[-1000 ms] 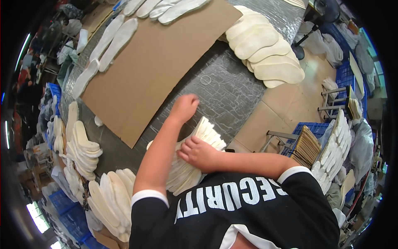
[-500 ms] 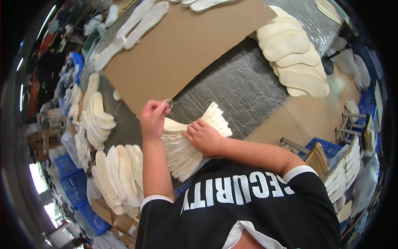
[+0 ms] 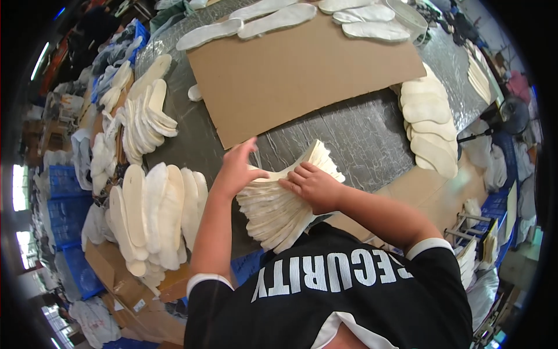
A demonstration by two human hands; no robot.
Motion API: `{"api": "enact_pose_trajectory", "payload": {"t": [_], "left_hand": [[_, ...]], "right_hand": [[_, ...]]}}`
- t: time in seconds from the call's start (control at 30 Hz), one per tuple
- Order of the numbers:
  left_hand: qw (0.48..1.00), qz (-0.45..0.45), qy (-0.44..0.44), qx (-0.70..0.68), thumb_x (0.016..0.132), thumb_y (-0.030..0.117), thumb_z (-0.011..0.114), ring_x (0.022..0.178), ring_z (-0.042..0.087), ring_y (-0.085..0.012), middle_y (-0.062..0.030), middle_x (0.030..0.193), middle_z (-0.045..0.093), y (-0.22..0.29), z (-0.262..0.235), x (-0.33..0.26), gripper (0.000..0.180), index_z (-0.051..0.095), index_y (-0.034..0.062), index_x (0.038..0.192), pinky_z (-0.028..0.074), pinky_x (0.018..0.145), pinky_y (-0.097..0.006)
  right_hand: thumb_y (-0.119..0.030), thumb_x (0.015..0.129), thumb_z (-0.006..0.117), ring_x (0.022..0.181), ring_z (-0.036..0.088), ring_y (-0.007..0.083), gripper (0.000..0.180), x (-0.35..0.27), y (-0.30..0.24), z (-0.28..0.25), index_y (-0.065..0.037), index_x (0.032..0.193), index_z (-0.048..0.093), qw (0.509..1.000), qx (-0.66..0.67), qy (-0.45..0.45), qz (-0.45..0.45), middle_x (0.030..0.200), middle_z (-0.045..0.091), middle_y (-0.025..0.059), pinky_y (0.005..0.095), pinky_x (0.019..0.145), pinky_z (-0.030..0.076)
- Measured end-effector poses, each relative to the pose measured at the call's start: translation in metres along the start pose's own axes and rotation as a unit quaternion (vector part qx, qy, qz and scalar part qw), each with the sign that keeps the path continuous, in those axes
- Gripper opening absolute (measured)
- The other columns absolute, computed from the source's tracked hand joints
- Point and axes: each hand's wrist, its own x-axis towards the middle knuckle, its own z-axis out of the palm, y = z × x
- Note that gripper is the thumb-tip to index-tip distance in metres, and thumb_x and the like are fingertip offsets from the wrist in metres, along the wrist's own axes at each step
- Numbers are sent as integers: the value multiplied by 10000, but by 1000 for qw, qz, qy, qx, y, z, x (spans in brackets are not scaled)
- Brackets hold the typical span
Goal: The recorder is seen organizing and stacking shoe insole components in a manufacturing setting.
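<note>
A fanned stack of cream shoe insoles lies on the grey table just in front of my chest. My right hand presses flat on top of the stack. My left hand is at the stack's left end, its fingers curled on the topmost insole's edge. Just beyond both hands lies a large brown cardboard sheet.
Overlapping insoles lie to my left, farther left, along the cardboard's far edge and at the right. Blue crates and a cardboard box stand at the lower left. More brown board lies right.
My left hand drew back from the cardboard to the stack's left end and now grips the top insole. My right hand stayed on the stack. The view shifted left.
</note>
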Motion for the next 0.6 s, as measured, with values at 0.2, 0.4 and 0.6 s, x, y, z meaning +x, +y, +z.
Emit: {"api": "enact_pose_trajectory", "payload": {"t": [0.2, 0.4, 0.6], "left_hand": [[894, -25, -448, 6, 599, 281, 935, 1094, 617, -266, -147, 1188, 648, 11, 32, 59, 780, 526, 44, 1219, 490, 920, -373], [863, -68, -471, -167, 597, 267, 928, 1095, 609, -239, -128, 1167, 644, -5, 45, 50, 827, 515, 49, 1280, 494, 935, -374], [817, -110, -513, -237, 854, 355, 745, 1136, 601, -230, -135, 1252, 628, -35, 38, 29, 731, 455, 55, 1454, 490, 972, -374]], "right_hand": [[-130, 586, 727, 1190, 532, 291, 845, 0, -3, -4, -50, 1393, 491, 999, 25, -19, 13, 1334, 526, 142, 381, 1100, 350], [-94, 543, 757, 1179, 539, 280, 894, 0, -1, -5, -128, 1395, 486, 998, 53, -23, 16, 1408, 508, 120, 392, 1062, 372], [-162, 556, 816, 1177, 545, 268, 935, -1, 3, -11, -185, 1425, 472, 996, 90, -21, 2, 1344, 557, 58, 397, 1045, 377]]}}
